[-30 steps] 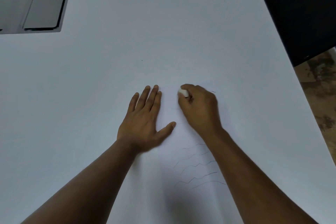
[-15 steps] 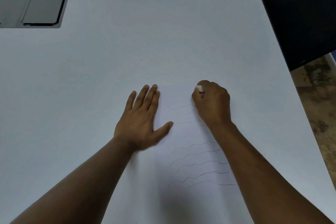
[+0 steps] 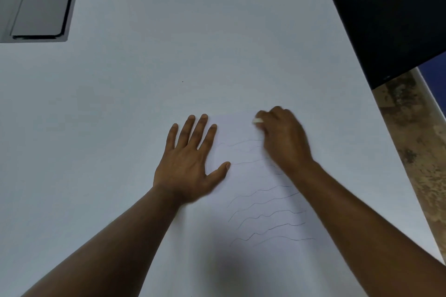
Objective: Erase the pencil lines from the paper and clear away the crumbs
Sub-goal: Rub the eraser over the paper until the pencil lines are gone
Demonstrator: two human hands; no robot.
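The right hand (image 3: 284, 140), pinching the eraser (image 3: 257, 120), has slid back rightward over the paper (image 3: 265, 260); the left hand (image 3: 190, 159) stays flat, fingers spread, beside the pencil lines (image 3: 265, 212).

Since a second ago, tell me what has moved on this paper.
The right hand, gripping the white eraser, swept rightward away from the left hand, then edged back a little, uncovering the upper wavy pencil lines. The left hand stayed flat, pressing the paper; the lower lines remain unerased.
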